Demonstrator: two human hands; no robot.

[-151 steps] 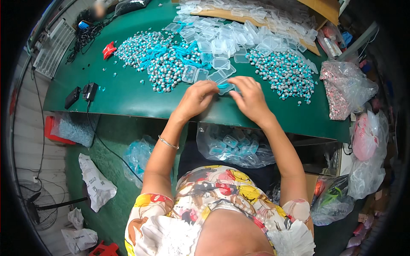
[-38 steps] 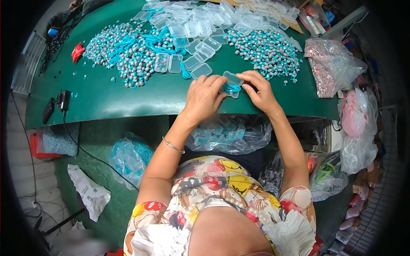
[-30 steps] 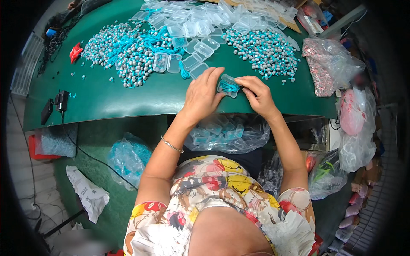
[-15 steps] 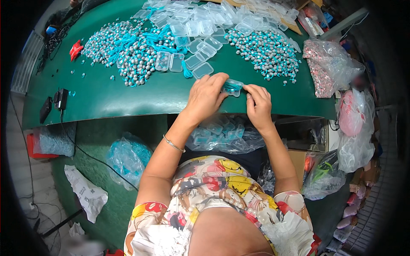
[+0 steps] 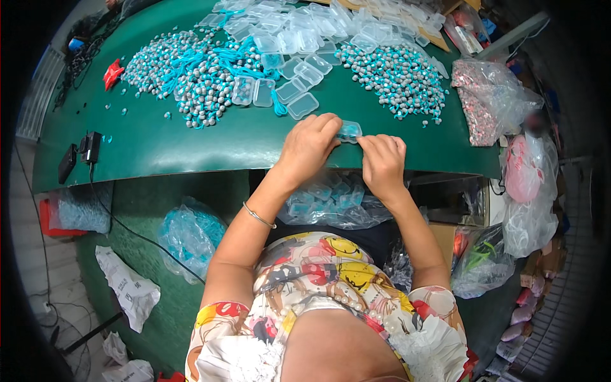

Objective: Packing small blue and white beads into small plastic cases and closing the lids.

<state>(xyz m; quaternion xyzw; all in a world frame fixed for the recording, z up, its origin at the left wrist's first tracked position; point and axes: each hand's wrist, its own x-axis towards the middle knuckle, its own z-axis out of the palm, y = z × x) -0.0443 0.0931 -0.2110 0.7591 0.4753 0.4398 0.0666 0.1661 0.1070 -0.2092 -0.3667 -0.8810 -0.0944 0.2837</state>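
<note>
Both hands meet at the near edge of the green table [image 5: 191, 143]. My left hand [image 5: 309, 146] and my right hand [image 5: 382, 159] pinch a small clear plastic box [image 5: 349, 131] with blue contents between their fingertips. Just beyond them lie several empty clear boxes [image 5: 289, 95]. A heap of grey and turquoise beads with blue cords [image 5: 191, 76] spreads to the left, and a second bead heap [image 5: 398, 76] lies to the right.
More clear boxes [image 5: 318, 25] cover the table's far side. A clear bag of filled boxes [image 5: 324, 200] hangs under the table edge before me. Plastic bags [image 5: 487, 95] crowd the right side. Black devices with a cable [image 5: 79, 153] sit at the left edge.
Both hands have drawn back from the box pile toward the table's near edge, holding the small box and working it between the fingertips.
</note>
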